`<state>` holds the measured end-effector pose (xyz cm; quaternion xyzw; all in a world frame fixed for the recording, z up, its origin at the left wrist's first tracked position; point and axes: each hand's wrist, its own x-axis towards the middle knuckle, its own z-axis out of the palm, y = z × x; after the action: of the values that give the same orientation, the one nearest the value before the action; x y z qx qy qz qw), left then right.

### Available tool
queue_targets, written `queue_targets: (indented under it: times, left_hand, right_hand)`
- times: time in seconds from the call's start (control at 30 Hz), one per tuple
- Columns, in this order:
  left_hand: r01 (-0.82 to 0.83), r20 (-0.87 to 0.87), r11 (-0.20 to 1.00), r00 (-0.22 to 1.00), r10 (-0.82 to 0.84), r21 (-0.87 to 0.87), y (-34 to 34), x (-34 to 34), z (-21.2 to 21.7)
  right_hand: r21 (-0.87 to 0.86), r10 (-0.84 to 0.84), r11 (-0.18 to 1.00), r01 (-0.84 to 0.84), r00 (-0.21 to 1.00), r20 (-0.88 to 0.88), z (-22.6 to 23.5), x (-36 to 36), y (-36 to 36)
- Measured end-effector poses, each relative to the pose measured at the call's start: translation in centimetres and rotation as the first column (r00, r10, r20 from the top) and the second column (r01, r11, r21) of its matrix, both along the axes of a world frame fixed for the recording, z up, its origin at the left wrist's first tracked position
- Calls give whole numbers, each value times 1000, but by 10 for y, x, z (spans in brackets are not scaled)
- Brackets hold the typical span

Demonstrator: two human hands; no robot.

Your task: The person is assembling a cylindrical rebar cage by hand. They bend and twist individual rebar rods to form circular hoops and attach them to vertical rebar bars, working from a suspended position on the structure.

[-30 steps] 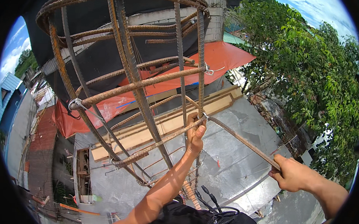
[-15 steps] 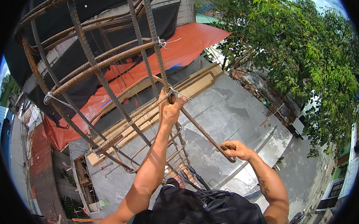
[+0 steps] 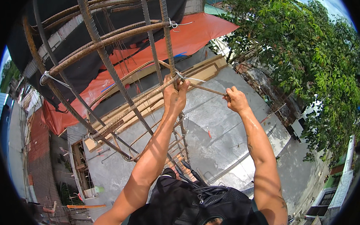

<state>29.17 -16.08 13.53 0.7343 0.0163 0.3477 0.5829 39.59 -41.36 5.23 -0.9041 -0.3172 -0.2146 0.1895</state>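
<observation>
A rusty rebar cage of upright bars [image 3: 167, 43] and curved ties [image 3: 98, 44] rises in front of me on the left. My left hand [image 3: 175, 99] is closed round the bar where a lower tie crosses it, thumb up. Pale tie wire [image 3: 194, 79] is looped at that joint, its loose end sticking out to the right. From the joint a thin ribbed steel rod [image 3: 208, 89] reaches right and slightly down. My right hand [image 3: 236, 99] is closed on the rod's outer end, with the arm stretched forward; the tip is hidden in the fingers.
Far below lies a grey concrete slab [image 3: 231, 135], with planks [image 3: 207, 75] along its far edge. Beyond hang an orange tarp [image 3: 203, 29] and black sheeting. A leafy tree [image 3: 299, 57] stands right. A rusty corrugated roof [image 3: 40, 146] lies left.
My right hand has moved up and away from me, swinging the rod's outer end from a steep slant to nearly level. My left hand stays at the joint. The view has shifted slightly.
</observation>
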Motion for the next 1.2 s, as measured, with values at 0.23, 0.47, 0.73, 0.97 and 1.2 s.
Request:
queue_targets:
  times: [0.23,0.47,0.73,0.97,1.2]
  left_hand:
    - [68,48,995,997,-64,-71,1,0,-4]
    - [197,77,974,979,-190,-108,7,1,-9]
    - [327,13,938,945,-328,-114,16,-3,-6]
    - [298,-26,947,953,-303,-117,16,-1,-8]
    - [368,142,891,929,-341,-267,20,-6,-11]
  right_hand:
    - [-143,76,974,-174,852,-519,37,-19,-21]
    - [-396,181,820,-413,844,-505,52,-16,-29]
    - [116,135,968,-222,73,-988,16,-45,-27]
    - [-200,-173,977,73,822,-543,48,-12,-3]
    - [-120,-202,976,180,958,-203,30,9,-5]
